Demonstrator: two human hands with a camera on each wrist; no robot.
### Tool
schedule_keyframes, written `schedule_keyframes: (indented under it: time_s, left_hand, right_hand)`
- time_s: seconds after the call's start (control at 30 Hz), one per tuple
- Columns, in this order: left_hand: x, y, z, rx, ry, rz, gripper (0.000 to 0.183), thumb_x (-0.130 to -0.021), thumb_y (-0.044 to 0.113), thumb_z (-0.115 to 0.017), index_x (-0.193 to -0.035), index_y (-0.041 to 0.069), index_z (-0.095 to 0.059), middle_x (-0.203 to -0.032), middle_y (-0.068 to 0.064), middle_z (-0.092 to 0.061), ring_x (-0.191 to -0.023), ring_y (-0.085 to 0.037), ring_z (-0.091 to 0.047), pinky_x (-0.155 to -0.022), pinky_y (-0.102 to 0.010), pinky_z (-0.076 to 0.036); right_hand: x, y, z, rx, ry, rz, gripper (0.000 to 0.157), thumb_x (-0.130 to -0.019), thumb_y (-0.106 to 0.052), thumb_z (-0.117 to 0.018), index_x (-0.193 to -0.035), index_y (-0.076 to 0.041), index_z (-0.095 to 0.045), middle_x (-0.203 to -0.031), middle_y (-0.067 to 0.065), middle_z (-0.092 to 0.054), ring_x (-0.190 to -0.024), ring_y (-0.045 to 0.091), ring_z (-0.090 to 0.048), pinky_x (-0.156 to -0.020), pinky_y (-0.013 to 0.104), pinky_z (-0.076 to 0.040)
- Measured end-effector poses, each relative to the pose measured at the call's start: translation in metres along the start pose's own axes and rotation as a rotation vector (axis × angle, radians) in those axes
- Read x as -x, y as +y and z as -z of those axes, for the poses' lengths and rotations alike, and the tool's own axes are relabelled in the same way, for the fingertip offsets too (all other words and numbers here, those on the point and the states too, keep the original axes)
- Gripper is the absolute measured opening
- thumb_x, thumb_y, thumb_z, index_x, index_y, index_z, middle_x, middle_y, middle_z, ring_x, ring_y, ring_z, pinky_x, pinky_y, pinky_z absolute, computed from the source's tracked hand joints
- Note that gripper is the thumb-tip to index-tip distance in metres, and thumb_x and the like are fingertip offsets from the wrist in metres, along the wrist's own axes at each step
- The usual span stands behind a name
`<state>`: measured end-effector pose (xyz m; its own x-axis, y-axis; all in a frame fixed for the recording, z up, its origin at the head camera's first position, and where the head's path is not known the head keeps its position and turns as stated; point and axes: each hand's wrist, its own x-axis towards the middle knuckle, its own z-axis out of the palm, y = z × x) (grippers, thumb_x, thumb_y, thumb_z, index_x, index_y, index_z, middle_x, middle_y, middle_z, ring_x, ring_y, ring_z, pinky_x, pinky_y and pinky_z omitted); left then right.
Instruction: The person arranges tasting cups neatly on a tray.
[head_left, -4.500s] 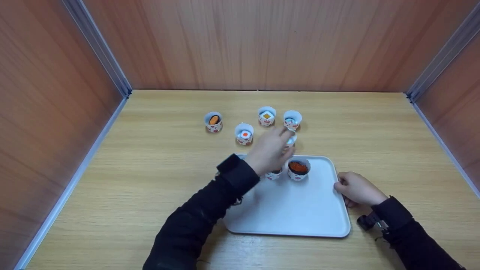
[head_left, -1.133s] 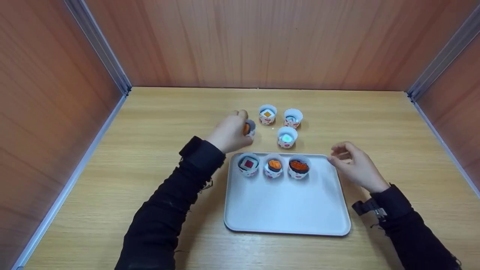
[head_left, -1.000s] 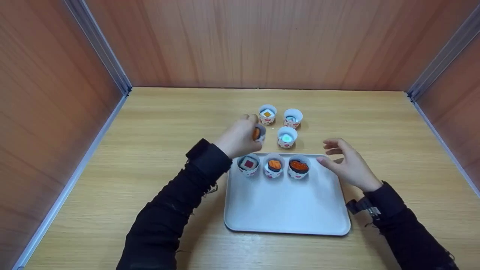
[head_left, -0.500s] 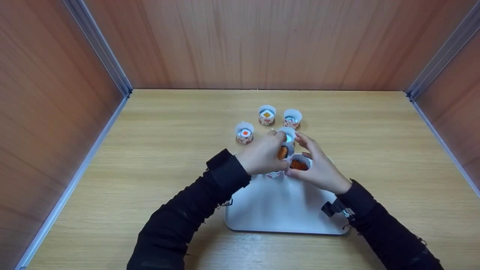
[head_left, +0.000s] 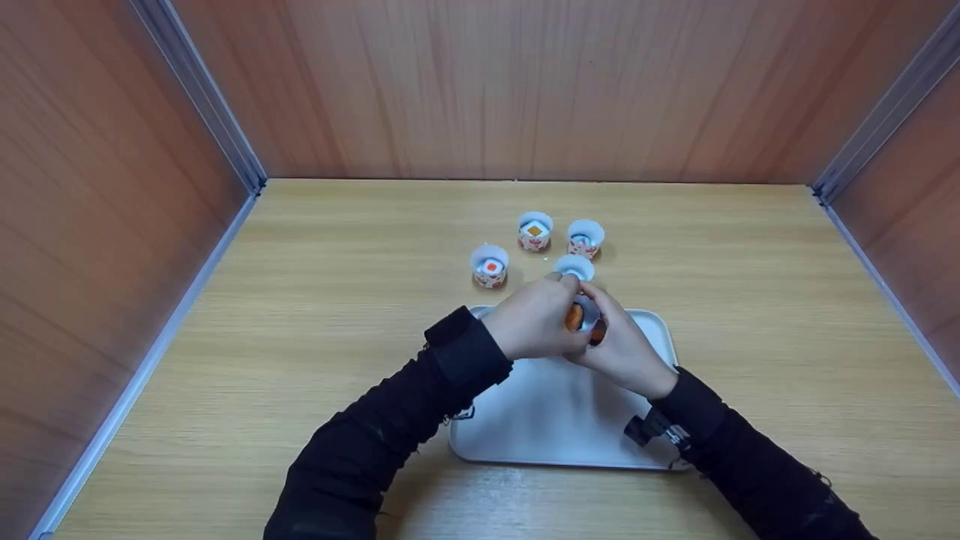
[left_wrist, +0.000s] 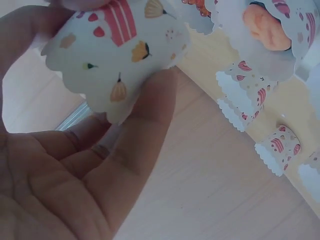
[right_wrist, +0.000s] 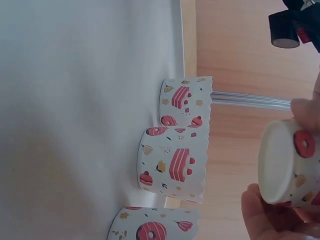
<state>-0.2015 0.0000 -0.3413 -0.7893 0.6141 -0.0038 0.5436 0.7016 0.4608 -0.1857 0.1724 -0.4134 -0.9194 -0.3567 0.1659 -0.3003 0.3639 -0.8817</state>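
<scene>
Over the back of the white tray [head_left: 555, 431], my left hand [head_left: 529, 319] grips a patterned paper cup [head_left: 591, 309] holding an orange-topped sushi piece [head_left: 574, 317]. My right hand [head_left: 622, 349] meets it from the right, its thumb and fingers curved round the same cup. The left wrist view has this cup [left_wrist: 117, 55] close up between fingers, its scalloped rim and cake print showing. In the right wrist view its pale base [right_wrist: 276, 162] hangs off the tray. Three cups stand in a row on the tray, mostly hidden by my hands from above; red topping [head_left: 598, 332] shows through a gap.
Behind the tray on the wooden table stand a cup with a red-centred white piece [head_left: 490, 268], one with a yellow diamond [head_left: 535, 232], and two more cups, back right [head_left: 585, 238] and near [head_left: 574, 265]. Wood panels enclose the table's back and sides.
My left hand has picked the orange-topped cup off the table's back left and carried it right, over the tray. My right hand has left the tray's right edge and come to the cup.
</scene>
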Motion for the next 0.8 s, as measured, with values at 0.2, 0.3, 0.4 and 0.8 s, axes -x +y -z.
schedule_keyframes:
  time_s: [0.2, 0.3, 0.4, 0.8]
  left_hand:
    - [0.005, -0.002, -0.001, 0.049, 0.041, -0.020, 0.056, -0.085, 0.033, -0.073, -0.127, 0.003, -0.053, -0.110, -0.007, -0.059, -0.087, -0.013, -0.058, -0.071, -0.020, -0.050]
    - [0.012, -0.007, 0.000, 0.044, 0.099, -0.033, 0.058, -0.086, 0.038, -0.070, -0.129, 0.003, -0.053, -0.111, -0.007, -0.060, -0.087, -0.014, -0.057, -0.072, -0.024, -0.050]
    - [0.020, -0.017, 0.001, 0.025, 0.169, -0.012, 0.063, -0.088, 0.042, -0.066, -0.135, 0.003, -0.051, -0.121, -0.010, -0.060, -0.099, -0.018, -0.059, -0.081, -0.030, -0.052]
    - [0.062, -0.064, -0.014, -0.041, 0.256, 0.248, 0.089, -0.082, 0.055, -0.071, -0.148, 0.005, -0.038, -0.145, -0.019, -0.045, -0.127, -0.031, -0.050, -0.105, -0.046, -0.045]
  right_hand:
    - [0.001, 0.000, 0.006, 0.010, 0.008, -0.008, 0.080, -0.082, -0.005, -0.075, -0.149, -0.003, -0.031, -0.151, 0.015, -0.041, -0.136, 0.030, -0.043, -0.109, 0.049, -0.039]
    - [0.002, -0.002, 0.012, 0.022, 0.036, -0.011, 0.075, -0.080, -0.003, -0.075, -0.145, -0.003, -0.037, -0.145, 0.014, -0.046, -0.130, 0.027, -0.047, -0.105, 0.041, -0.044]
    - [0.003, -0.002, 0.020, 0.043, 0.079, 0.007, 0.070, -0.079, -0.003, -0.078, -0.139, -0.003, -0.043, -0.137, 0.012, -0.053, -0.124, 0.023, -0.051, -0.100, 0.025, -0.045]
    - [0.012, 0.021, 0.074, 0.151, 0.126, -0.134, 0.071, -0.082, -0.013, -0.078, -0.139, -0.003, -0.037, -0.136, 0.014, -0.050, -0.126, 0.028, -0.049, -0.097, 0.017, -0.041]
